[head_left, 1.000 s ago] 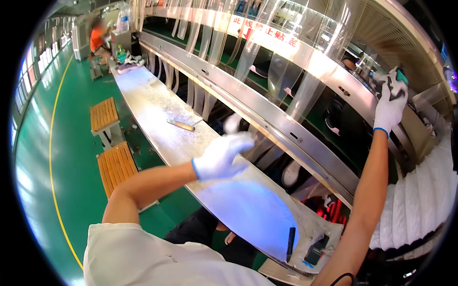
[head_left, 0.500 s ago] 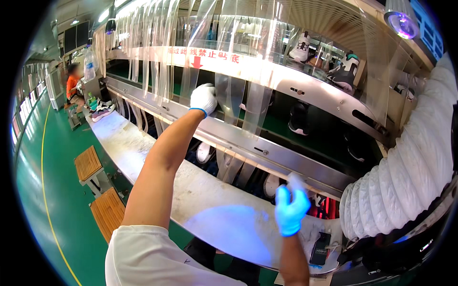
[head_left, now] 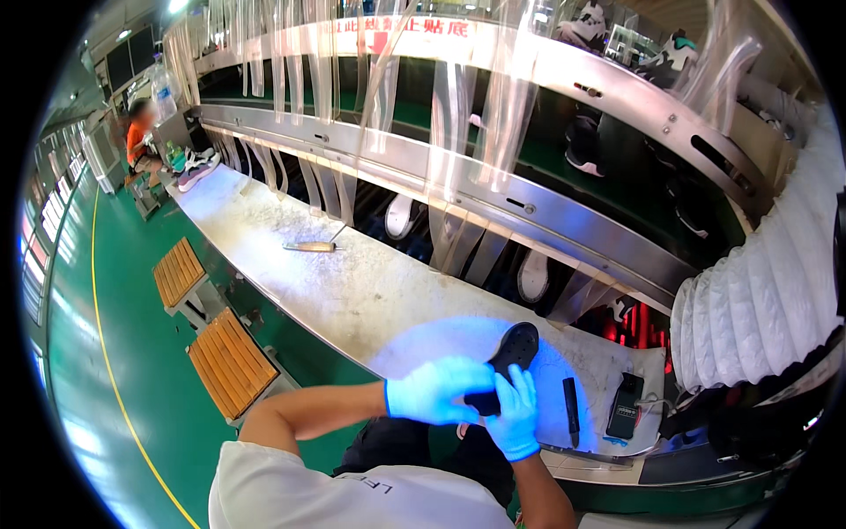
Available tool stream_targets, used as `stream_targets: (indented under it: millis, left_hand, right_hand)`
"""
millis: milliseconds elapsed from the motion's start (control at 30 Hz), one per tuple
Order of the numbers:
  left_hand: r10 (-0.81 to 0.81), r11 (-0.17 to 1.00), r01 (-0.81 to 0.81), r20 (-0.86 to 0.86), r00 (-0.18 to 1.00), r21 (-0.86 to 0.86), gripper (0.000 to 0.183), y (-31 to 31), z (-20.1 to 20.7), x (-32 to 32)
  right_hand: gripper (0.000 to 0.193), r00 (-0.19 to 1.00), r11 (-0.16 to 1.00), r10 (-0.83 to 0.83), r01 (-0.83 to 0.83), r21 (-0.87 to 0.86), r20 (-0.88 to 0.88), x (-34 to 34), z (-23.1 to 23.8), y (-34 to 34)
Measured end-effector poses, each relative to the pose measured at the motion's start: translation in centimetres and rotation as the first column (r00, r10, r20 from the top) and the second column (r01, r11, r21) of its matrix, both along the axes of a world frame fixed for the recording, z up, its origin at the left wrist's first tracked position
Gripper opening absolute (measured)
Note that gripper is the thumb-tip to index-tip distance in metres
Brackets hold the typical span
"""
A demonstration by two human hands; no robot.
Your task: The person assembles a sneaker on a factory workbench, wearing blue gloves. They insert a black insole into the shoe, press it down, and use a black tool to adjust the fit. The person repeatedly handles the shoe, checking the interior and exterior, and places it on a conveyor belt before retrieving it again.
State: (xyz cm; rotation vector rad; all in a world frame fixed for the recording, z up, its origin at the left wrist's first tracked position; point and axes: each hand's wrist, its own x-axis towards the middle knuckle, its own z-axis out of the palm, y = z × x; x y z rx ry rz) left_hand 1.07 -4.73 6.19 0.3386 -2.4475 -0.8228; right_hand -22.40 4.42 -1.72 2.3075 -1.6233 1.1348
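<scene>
Black sole (head_left: 516,346) between both gloved hands (head_left: 441,389) (head_left: 515,413)

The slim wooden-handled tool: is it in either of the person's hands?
No, the tool lies on the pale worktable; the gloved left hand and right hand are at a black shoe.

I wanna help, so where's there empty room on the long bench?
The long bench has bare room between the handled tool and the black shoe-shaped piece, and more between that tool and the far shoe. It's crowded toward the right end: the left hand and right hand are at that piece, near a black stick and dark device.
</scene>
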Motion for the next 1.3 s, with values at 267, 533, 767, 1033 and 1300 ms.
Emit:
stream_targets:
  millis: [267,533,767,1033,1300]
  left_hand:
    - [0.945,0.316,-0.930,0.150,0.290,-0.190,0.098,-29.3,-9.2,4.8]
    - [0.961,0.224,-0.956,0.120,0.249,0.189,0.073,-57.1,-28.8,22.1]
    - [0.804,0.064,-0.183,0.058,0.592,0.981,0.032,-52.6,-22.2,19.0]
    - [0.704,-0.027,0.178,-0.108,0.702,0.984,0.056,-15.5,-3.5,14.1]
    - [0.360,-0.204,0.111,-0.031,0.932,0.973,0.080,8.5,-3.5,3.7]
  right_hand:
    - [0.058,0.959,0.961,-0.265,0.272,0.057,-0.104,-3.3,-3.5,3.6]
    - [0.053,0.970,0.965,-0.241,0.241,0.103,-0.014,-2.7,-0.8,3.4]
    - [0.042,0.962,0.960,-0.268,0.271,0.070,-0.042,-3.0,-2.1,2.6]
    - [0.067,0.962,0.959,-0.268,0.261,0.111,0.049,-2.7,-2.7,3.4]
    - [0.081,0.969,0.967,-0.231,0.218,0.132,0.092,-2.9,-2.3,4.0]
